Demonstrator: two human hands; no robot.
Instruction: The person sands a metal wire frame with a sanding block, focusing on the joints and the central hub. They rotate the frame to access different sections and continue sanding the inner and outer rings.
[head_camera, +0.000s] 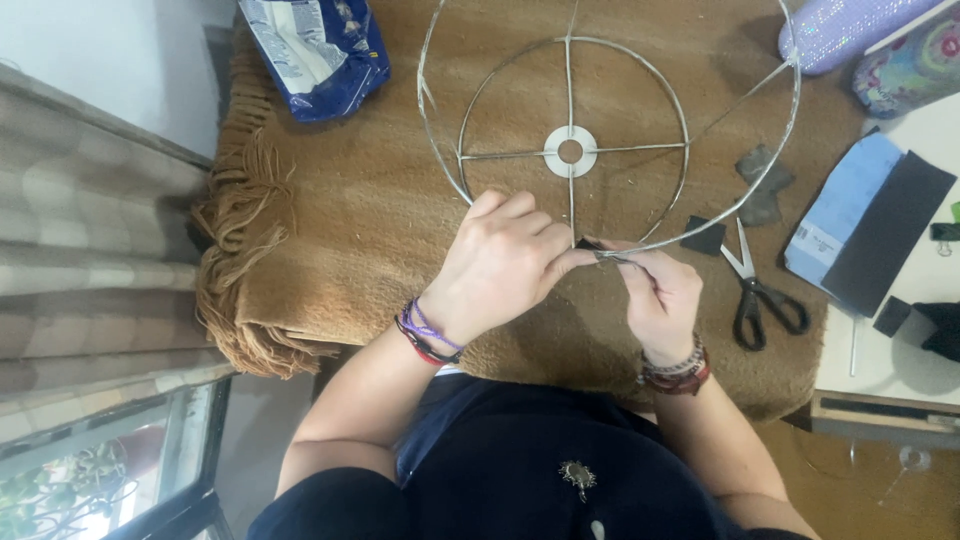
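A round wire lampshade frame (684, 112), with two rings, spokes and a white centre washer (570, 151), rests on a brown fringed blanket (340, 200). My left hand (500, 262) grips the near edge of the frame, thumb and fingers pinched at a small dark piece (588, 243) on the wire. My right hand (660, 295) pinches the same spot of wire from the right. Both wrists wear bracelets.
Black-handled scissors (758, 290) lie right of my hands, near dark and grey scraps (762, 180). A blue packet (318, 50) sits at the blanket's top left. A light blue card with a black sheet (880, 225) and patterned rolls (900, 50) lie at the right.
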